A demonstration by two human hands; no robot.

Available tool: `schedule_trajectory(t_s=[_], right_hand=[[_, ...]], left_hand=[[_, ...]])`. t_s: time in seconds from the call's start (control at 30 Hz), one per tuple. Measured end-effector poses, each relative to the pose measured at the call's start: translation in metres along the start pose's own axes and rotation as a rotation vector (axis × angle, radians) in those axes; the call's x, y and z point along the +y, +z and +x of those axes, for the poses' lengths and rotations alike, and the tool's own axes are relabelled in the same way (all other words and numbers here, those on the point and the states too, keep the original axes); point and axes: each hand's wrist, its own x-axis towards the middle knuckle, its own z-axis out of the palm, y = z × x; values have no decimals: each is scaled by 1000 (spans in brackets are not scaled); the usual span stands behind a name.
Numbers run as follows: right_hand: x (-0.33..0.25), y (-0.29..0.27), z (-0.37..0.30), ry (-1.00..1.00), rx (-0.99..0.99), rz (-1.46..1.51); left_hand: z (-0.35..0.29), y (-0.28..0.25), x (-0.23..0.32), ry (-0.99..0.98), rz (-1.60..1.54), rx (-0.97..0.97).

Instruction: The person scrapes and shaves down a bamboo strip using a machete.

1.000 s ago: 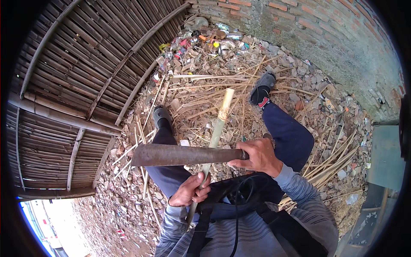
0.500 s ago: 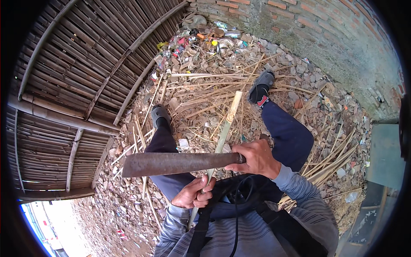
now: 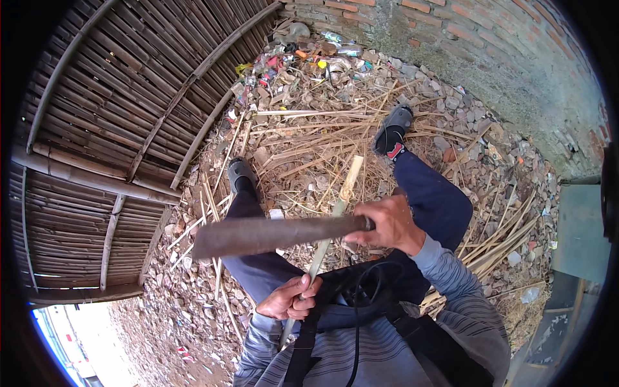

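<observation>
My right hand [image 3: 389, 223] is closed round the handle of a machete [image 3: 277, 236]. Its broad, dark, rusty blade points left and lies across a bamboo strip [image 3: 337, 208], slightly blurred. Whether blade and strip touch I cannot tell. The strip is pale green, with a bare yellowish far end and some shaved fibres on it. Its near part is gripped by my left hand [image 3: 291, 297], fingers wrapped round it close to my lap. The strip slants away from me, its far end between my feet.
Split bamboo strips [image 3: 309, 138] and shavings litter the stony ground between my shoes. More strips [image 3: 503, 242] lie at the right. A bamboo slat wall [image 3: 122, 97] stands at left, a brick wall [image 3: 490, 71] at far right. Mixed rubbish [image 3: 303, 61] is heaped at the back.
The machete and my right hand have moved slightly away from me, the blade now blurred. The bamboo strip and my left hand have drawn a little nearer to my body.
</observation>
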Motion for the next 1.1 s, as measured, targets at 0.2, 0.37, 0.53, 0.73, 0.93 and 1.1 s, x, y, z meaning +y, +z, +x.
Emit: schedule_trajectory(t_s=[0.2, 0.37, 0.53, 0.73, 0.93, 1.1], right_hand=[[26, -9, 7, 168, 58, -164], [3, 1, -4, 36, 7, 6], [12, -5, 5, 63, -18, -55], [7, 2, 4, 38, 40, -53], [-4, -3, 11, 59, 77, -53], [-15, -10, 18, 10, 84, -65]], left_hand=[[-6, -17, -8, -25, -43, 47], [-2, -19, -11, -30, -67, -75], [-5, -16, -6, -41, -77, -124], [-6, -14, -5, -18, -34, -46], [6, 37, 10, 159, 909, 418], [12, 29, 3, 215, 780, 584]])
